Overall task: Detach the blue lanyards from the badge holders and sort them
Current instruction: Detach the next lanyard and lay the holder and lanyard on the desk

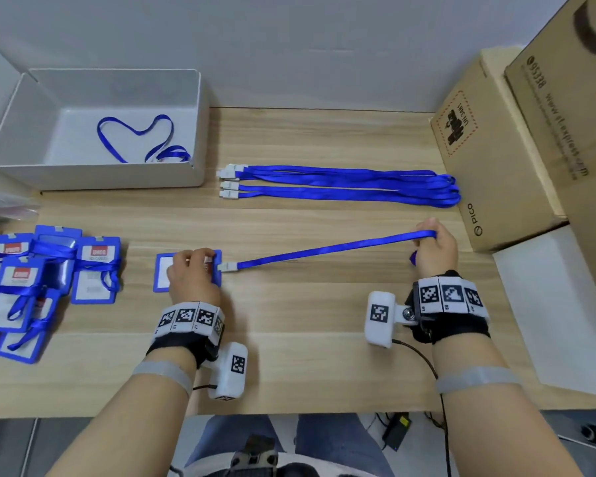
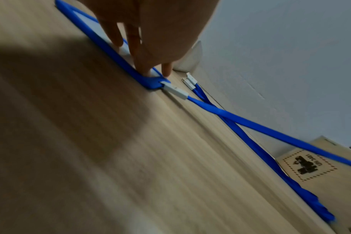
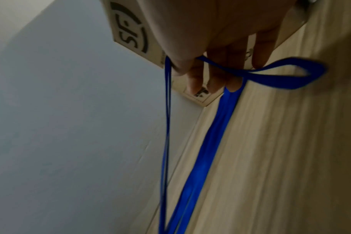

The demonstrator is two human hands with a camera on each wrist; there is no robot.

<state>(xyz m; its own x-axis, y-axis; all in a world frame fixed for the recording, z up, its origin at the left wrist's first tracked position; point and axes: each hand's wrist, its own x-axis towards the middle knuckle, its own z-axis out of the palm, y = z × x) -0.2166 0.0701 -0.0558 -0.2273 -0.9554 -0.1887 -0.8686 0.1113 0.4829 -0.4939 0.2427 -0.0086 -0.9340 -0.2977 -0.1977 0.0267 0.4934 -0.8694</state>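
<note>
A blue badge holder (image 1: 160, 274) (image 2: 110, 52) lies flat on the wooden table, left of centre. My left hand (image 1: 193, 268) (image 2: 150, 52) holds it down with arched fingers, thumb and index at its clip end. A white clip (image 1: 227, 267) (image 2: 175, 91) still joins the holder to a blue lanyard (image 1: 324, 251) (image 2: 250, 125) (image 3: 167, 126). The lanyard runs taut and slightly raised to my right hand (image 1: 434, 247) (image 3: 210, 76), which grips its far end. The end loop (image 3: 287, 74) sticks out past the fingers.
Several detached lanyards (image 1: 341, 185) (image 2: 250, 142) lie straight in a row behind the hands. A white bin (image 1: 200, 132) at back left holds one thin blue cord (image 1: 135, 136). A pile of badge holders (image 1: 42, 284) sits far left. Cardboard boxes (image 1: 496, 149) stand right.
</note>
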